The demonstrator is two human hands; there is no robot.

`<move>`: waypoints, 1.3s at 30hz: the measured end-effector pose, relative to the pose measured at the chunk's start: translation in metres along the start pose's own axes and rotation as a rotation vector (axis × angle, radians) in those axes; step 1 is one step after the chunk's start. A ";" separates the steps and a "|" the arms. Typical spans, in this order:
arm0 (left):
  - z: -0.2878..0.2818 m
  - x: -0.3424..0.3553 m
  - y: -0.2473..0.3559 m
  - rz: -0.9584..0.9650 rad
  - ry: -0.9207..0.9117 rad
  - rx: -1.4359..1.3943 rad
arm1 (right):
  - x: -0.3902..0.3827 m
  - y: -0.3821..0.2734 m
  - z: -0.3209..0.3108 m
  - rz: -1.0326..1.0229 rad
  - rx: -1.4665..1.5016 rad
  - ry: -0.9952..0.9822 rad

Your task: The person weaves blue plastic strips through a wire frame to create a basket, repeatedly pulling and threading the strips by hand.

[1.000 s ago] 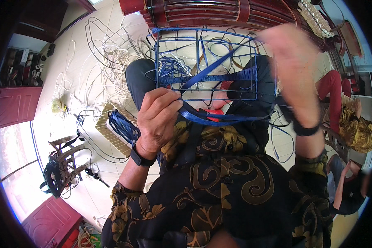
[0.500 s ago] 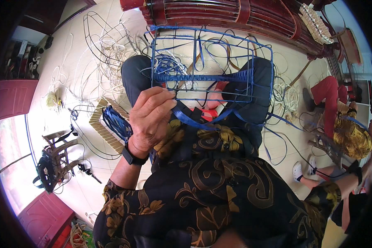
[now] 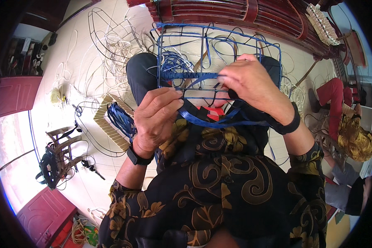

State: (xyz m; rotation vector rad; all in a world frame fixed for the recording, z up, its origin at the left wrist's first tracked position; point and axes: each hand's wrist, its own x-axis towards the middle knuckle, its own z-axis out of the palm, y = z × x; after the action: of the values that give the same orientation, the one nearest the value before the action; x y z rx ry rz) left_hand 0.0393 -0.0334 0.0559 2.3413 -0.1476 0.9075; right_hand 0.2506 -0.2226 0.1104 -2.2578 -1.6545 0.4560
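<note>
Across my lap lies a rectangular wire frame [image 3: 219, 30], wrapped in blue strip along several bars. My left hand [image 3: 156, 118] is closed in a pinch at the frame's near left corner, on a flat blue strip [image 3: 200, 118] that loops below the frame toward the right. Over the frame's right half, my right hand [image 3: 252, 84] pinches the blue strip at a wrapped crossbar [image 3: 186, 75]. Its palm and wrist hide part of the frame's right side. Exactly how the strip passes around the bar is hidden by the fingers.
Tangled pale cords [image 3: 115, 58] and a coil of blue strip [image 3: 173, 62] lie beyond my knees. Left of me, a blue strip bundle [image 3: 120, 118] rests on a beige slatted piece [image 3: 107, 132]. A dark red bench [image 3: 219, 14] stands ahead; another person [image 3: 332, 107] sits at right.
My right hand has come in from the far right to the frame and now pinches the blue strip at the crossbar. My left hand keeps its hold at the corner.
</note>
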 end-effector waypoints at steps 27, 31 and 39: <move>-0.002 0.004 0.008 -0.087 -0.028 -0.028 | -0.210 0.089 -0.091 0.695 -0.127 0.669; 0.000 -0.002 0.005 -0.075 -0.009 -0.014 | -0.074 0.024 -0.031 0.235 0.038 0.441; -0.002 -0.001 0.005 -0.083 -0.005 -0.043 | -0.029 0.001 -0.017 0.045 0.022 0.254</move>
State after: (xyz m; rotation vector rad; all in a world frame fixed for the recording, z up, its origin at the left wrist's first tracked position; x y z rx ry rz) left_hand 0.0356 -0.0360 0.0590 2.2920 -0.0703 0.8500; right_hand 0.2505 -0.2520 0.1275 -2.2338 -1.4676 0.1859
